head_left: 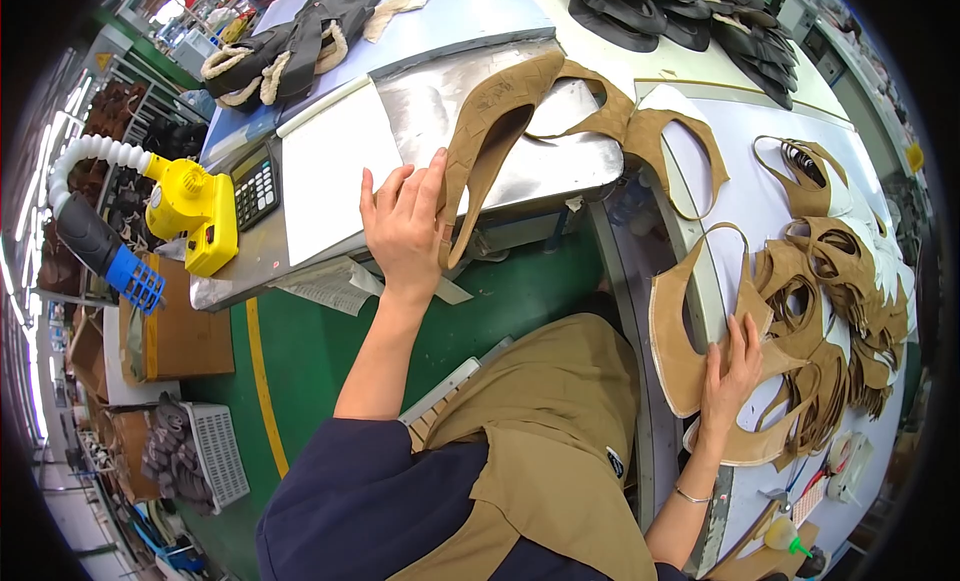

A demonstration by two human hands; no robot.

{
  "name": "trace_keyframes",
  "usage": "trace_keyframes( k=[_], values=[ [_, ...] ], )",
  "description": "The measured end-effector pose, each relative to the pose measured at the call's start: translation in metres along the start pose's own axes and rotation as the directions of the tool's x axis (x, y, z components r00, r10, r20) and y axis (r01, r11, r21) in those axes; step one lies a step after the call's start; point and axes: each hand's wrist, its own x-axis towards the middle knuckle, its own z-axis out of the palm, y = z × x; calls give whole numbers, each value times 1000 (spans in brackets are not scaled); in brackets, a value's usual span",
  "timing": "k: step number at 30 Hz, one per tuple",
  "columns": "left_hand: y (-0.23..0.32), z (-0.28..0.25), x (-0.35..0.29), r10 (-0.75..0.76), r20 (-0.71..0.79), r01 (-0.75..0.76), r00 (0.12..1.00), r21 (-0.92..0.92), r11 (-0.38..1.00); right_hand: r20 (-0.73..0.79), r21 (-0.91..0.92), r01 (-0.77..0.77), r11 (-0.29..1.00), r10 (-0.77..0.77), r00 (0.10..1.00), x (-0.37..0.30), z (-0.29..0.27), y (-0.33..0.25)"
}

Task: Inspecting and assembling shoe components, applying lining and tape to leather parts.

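My left hand is at the near end of a brown shoe upper with a woven pattern. Its index finger lies along the upper's edge, the other fingers are spread, and the thumb is partly hidden. This upper tilts over the front edge of the metal-topped bench. On the right, my right hand has its fingers and thumb on another brown upper, which has a pale edge and a thin strap. That piece overhangs the side table's edge, beside a pile of similar uppers.
Two joined brown uppers lie at the far middle. A white sheet, a calculator and a yellow device with a hose occupy the left bench. Black pieces are stacked at the back. A glue bottle stands lower right.
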Motion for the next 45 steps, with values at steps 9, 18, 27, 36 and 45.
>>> trace_keyframes(
  k=[9, 18, 27, 36, 45],
  values=[
    [15, -13, -3, -356, 241, 429, 903, -514, 742, -10, -15, 19, 1000, -19, 1000, 1, 3, 3],
    [16, -27, -3, -296, 768, 780, 569, -617, -102, -30, -13, 32, 999, -33, 999, 2, 2, 3],
    [68, -66, -36, 129, 951, 896, 280, -211, -390, -9, -38, 10, 999, -10, 1000, -1, 2, 6],
    [95, -65, -66, 434, 899, 876, 48, 171, -451, -48, -9, 31, 999, -31, 998, 4, 7, 7],
    [96, -48, -80, 632, 764, 858, 133, 230, -460, -49, -21, 34, 999, -35, 998, 1, 8, 9]
  ],
)
